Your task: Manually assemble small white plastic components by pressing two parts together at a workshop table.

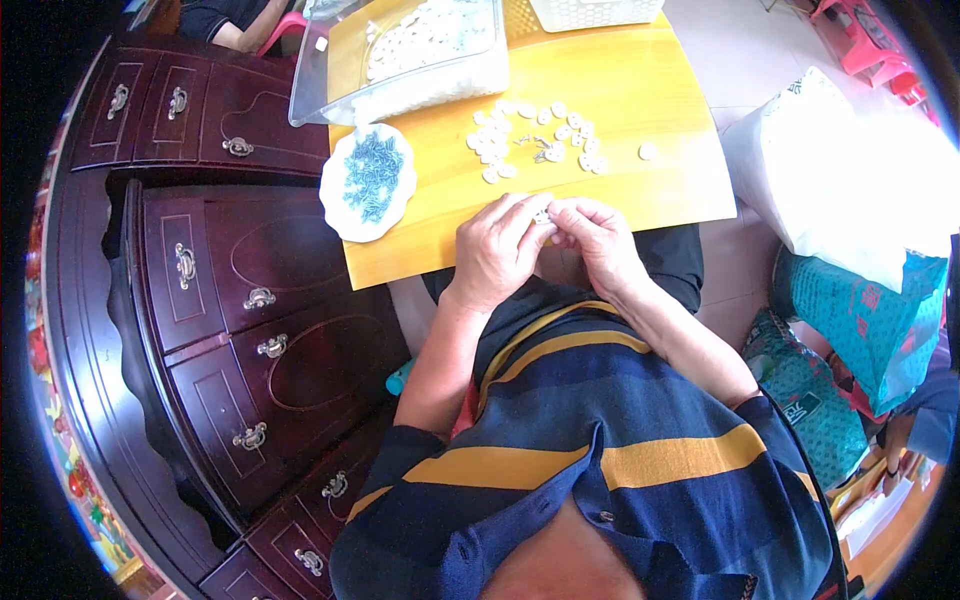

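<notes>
Small white piece, partly hidden by fingers, held up just over the near edge of a yellow wooden table, in front of the person's body. The left hand pinches it between thumb and fingers. The right hand meets it with fingers drawn together at the tips; whether they grip the piece or some smaller part, I cannot tell.

The step in hand looks like close fingertip work on this one piece, perhaps fitting a metal part to it. The next move seems to call for a steady left pinch while the right fingertips make a small, precise adjustment.

Beyond the left hand, toward the table's left edge, a scalloped white dish holds a heap of small, slim metal parts. Past the hands, loose white round pieces lie scattered around a few dark metal bits; one lone disc sits apart to the right. Farthest back on the table are a clear bin of many white pieces and a white perforated basket.
</notes>
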A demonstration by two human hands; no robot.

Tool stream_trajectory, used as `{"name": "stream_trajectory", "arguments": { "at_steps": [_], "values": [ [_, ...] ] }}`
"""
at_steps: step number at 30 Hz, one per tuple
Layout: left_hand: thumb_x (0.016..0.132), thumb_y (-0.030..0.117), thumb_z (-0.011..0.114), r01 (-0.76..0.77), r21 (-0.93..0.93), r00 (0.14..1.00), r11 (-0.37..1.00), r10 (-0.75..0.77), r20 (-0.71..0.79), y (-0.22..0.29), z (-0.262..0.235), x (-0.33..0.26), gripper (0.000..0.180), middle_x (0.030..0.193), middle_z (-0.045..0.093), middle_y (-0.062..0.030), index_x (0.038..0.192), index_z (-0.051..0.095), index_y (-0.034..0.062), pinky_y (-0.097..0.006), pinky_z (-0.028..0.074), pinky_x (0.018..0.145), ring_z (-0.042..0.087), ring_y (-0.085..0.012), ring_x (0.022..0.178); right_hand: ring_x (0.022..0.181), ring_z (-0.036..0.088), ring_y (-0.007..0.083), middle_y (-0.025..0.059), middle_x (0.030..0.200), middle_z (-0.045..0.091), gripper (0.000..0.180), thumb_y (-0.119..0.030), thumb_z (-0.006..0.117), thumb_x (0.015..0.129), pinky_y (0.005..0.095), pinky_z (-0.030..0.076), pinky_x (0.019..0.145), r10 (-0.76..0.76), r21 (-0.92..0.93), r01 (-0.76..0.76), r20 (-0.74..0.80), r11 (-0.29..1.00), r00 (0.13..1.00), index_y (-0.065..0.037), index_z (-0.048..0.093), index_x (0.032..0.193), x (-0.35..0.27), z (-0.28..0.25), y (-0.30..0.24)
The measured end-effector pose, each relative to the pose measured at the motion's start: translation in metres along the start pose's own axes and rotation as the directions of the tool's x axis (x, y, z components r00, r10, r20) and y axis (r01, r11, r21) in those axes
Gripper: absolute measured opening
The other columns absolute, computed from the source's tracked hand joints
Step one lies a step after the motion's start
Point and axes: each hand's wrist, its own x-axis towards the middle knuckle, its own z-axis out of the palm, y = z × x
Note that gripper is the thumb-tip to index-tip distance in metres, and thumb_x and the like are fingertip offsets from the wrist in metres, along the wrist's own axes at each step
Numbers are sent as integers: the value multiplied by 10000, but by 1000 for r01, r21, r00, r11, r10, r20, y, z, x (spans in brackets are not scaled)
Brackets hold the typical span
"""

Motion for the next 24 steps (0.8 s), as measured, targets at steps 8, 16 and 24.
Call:
{"name": "stream_trajectory", "arguments": {
  "at_steps": [8, 16, 24],
  "values": [
    [867, 62, 729, -57, -8, 998, 998, 57, -21, 0, 2, 3, 224, 958, 712, -124, 1084, 691, 25, -380, 572, 719, 709, -307, 832, 760, 609, 64, -4, 881, 720, 132, -173, 694, 991, 212, 470, 718, 9, 82, -8, -8, 997, 1000, -57, 751, 1018, -3, -3, 4],
    [862, 30, 732, -78, -56, 997, 995, 76, -35, 3, 10, 5, 204, 946, 716, -131, 1064, 707, 18, -371, 571, 719, 711, -301, 821, 784, 610, 78, 9, 892, 722, 124, -149, 695, 987, 225, 475, 743, -29, 169, 32, -17, 985, 999, -44, 749, 1025, -14, -3, -1],
    [836, 30, 769, -120, -110, 993, 987, 118, -26, 5, 11, 13, 194, 940, 726, -129, 1018, 709, 4, -359, 580, 725, 722, -289, 827, 798, 611, 77, 13, 912, 723, 131, -145, 692, 990, 222, 479, 750, -61, 141, 65, -35, 988, 998, -33, 746, 1029, -16, -8, -7]
  ]
}}
